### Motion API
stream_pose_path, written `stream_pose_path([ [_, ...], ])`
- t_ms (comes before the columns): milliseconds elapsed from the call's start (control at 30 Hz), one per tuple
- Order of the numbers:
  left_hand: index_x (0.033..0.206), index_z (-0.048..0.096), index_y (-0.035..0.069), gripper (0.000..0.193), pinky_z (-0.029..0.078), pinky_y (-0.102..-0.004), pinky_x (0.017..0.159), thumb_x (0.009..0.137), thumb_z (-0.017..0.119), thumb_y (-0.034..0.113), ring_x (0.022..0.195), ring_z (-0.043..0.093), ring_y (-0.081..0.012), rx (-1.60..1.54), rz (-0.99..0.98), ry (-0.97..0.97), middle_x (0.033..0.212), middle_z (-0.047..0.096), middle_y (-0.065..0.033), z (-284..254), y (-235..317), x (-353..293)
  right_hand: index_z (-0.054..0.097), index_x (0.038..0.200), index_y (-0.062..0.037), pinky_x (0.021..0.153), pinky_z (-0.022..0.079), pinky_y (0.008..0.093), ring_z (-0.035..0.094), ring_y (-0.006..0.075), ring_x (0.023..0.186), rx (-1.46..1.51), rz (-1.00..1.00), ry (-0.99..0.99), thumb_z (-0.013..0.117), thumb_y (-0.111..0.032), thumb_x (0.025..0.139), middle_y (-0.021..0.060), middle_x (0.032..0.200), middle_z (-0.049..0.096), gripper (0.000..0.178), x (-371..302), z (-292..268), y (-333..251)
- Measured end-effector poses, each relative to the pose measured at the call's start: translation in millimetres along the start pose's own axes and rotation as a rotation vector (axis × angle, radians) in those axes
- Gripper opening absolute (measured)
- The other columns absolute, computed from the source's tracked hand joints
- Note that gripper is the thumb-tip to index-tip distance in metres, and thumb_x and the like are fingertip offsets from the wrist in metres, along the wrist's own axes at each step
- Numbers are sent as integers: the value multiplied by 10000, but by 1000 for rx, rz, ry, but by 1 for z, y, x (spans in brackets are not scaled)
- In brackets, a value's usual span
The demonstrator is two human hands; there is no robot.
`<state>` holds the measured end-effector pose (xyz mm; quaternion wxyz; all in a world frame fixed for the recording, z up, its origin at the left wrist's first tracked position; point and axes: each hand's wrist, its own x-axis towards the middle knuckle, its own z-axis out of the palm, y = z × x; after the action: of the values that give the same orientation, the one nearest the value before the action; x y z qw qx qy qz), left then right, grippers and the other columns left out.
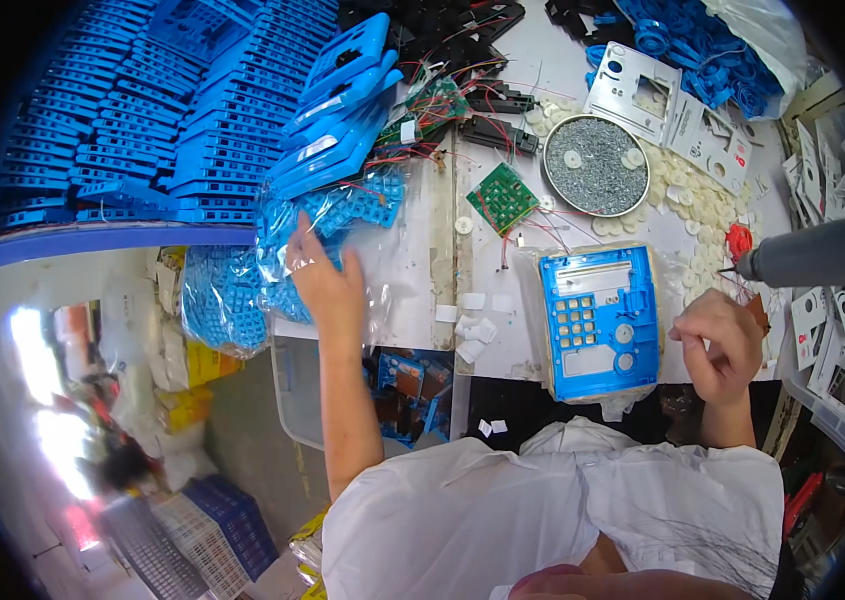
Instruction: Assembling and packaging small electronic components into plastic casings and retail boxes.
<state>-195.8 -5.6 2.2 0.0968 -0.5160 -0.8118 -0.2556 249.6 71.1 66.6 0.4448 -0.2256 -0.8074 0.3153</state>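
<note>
My left hand (328, 280) reaches into a clear plastic bag (383, 240) of blue keypad pieces (373, 200), thumb apart from the stretched fingers. Some fingertips are hidden among plastic and pieces, and no piece shows clearly in the grasp. Just right of a blue plastic housing (643, 350), my right hand (723, 345) is closed with curled fingers; whatever they hold, if anything, is hidden. The housing lies inner side up on a padded block in front of me. Small pale keys fill its grid, and white discs sit in its round openings.
Blue housings (233, 140) are stacked high at left. A round dish of small metal screws (598, 165) stands beyond the work, near a green circuit board (503, 198) with wires. White discs (693, 190) lie scattered. A grey electric screwdriver (813, 255) juts in from the right.
</note>
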Motion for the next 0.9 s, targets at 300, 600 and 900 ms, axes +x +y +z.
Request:
stream_pose_path([
  [300,1283,647,150,676,365,-565,996,675,800,402,1275,487,-353,573,236,-187,1357,555,-170,24,2,61,725,930,-50,575,487,367,616,248,639,41,12,-303,709,5,726,69,750,646,212,19,44,-11],
  [600,1282,638,181,688,452,-528,884,645,849,334,1101,596,-353,475,447,-145,1146,648,-158,59,-23,102,471,1412,-17,1003,517,448,564,395,1236,-264,-79,-700,696,-85,800,239,1481,442,656,148,245,67],
  [900,1371,558,159,714,453,-485,954,709,827,153,1110,606,-384,201,259,-363,1151,673,-185,28,12,54,262,1593,-85,1114,424,449,488,418,1348,-75,274,-758,720,-156,739,284,1531,388,971,202,247,115],
])
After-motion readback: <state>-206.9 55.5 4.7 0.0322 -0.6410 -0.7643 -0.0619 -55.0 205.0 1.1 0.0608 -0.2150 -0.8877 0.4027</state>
